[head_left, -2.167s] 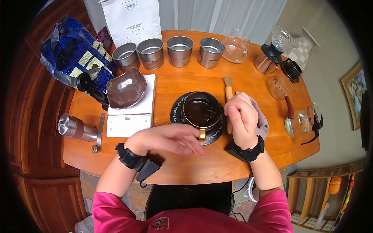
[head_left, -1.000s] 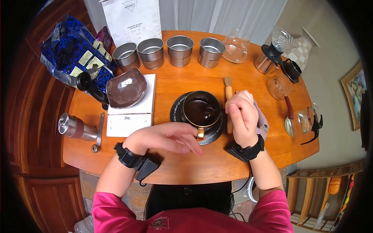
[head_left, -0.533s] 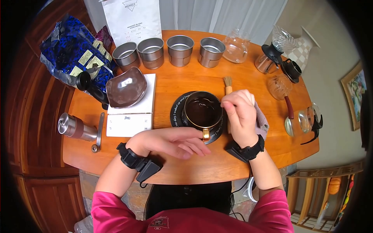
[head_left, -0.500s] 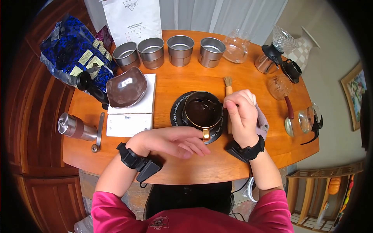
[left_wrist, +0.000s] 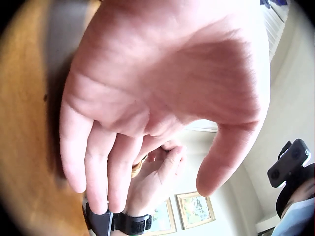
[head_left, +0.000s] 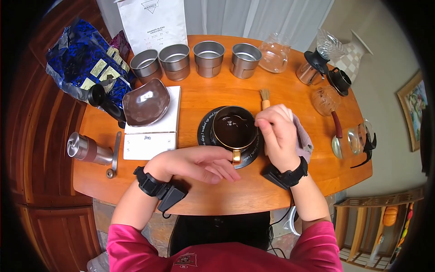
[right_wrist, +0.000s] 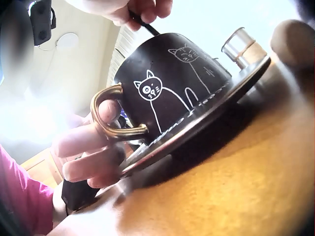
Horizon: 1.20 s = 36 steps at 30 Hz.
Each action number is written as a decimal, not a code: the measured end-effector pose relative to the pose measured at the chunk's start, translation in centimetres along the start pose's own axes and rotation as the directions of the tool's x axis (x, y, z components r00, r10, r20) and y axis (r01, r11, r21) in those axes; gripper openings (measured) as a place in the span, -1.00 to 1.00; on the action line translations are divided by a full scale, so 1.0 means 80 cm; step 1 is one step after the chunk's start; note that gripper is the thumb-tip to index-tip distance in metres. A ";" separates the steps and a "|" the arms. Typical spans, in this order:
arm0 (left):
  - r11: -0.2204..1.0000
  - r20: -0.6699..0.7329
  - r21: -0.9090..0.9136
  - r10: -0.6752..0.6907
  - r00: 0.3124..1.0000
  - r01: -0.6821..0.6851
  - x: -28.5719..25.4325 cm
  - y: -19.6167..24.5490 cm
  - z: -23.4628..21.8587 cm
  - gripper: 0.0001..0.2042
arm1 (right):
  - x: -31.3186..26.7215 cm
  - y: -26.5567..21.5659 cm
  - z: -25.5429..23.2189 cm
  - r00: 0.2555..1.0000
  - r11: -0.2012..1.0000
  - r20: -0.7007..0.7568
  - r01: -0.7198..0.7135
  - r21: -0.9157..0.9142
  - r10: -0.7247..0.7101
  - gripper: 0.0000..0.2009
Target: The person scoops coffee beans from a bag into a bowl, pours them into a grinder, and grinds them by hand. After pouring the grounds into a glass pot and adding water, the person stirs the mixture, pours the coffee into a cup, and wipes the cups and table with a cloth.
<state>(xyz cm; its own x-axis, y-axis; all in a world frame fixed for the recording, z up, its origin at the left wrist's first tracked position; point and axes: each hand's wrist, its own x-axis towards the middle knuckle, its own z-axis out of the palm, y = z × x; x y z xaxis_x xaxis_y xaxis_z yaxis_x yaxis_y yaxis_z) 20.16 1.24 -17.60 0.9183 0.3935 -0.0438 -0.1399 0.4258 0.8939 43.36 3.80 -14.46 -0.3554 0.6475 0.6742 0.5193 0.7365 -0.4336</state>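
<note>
A black cup (right_wrist: 170, 78) with a gold handle (head_left: 236, 157) and white cat drawings stands on a dark lettered saucer (head_left: 205, 131). Dark liquid (head_left: 233, 129) with bright ripples fills it. My left hand (head_left: 195, 164) lies at its near side, fingers mostly straight and thumb apart (left_wrist: 162, 88). In the right wrist view, one left finger (right_wrist: 108, 110) pokes through the handle loop. My right hand (head_left: 278, 131) is curled beside the rim and pinches a thin dark stick (right_wrist: 142, 23) angled down into the cup; its lower end is hidden.
A wooden-handled brush (head_left: 265, 99) and a grey cloth (head_left: 302, 138) lie by the right hand. To the left are a white scale (head_left: 149, 146) bearing a brown dish (head_left: 146, 102), and a hand grinder (head_left: 90, 148). Several steel cups (head_left: 208, 59) and glassware (head_left: 274, 56) line the back.
My right hand makes small shifts beside the rim and is now slightly farther left. The ripples in the liquid change, and the cup handle wavers slightly left and right with the left hand.
</note>
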 end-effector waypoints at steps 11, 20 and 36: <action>1.000 0.007 0.002 -0.014 1.000 0.014 0.003 -0.001 0.003 -0.38 | -0.002 0.000 0.003 0.993 0.967 0.115 -0.018 0.255 -0.011 -0.93; 1.000 -0.027 -0.007 -0.007 1.000 0.007 -0.002 0.001 0.000 -0.38 | -0.005 0.006 -0.004 0.987 0.888 0.155 -0.105 0.448 0.039 -0.90; 0.999 0.011 -0.049 -0.003 1.000 0.003 0.002 -0.007 0.000 -0.36 | -0.004 0.000 0.000 0.992 0.906 0.128 -0.064 0.419 0.011 -0.86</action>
<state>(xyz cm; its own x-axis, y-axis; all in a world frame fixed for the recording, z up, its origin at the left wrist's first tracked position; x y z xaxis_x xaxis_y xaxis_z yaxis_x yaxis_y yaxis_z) 20.35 1.09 -18.08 0.9227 0.3834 -0.0412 -0.1550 0.4666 0.8708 43.46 3.58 -14.68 -0.4459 0.6752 0.5875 0.1674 0.7078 -0.6863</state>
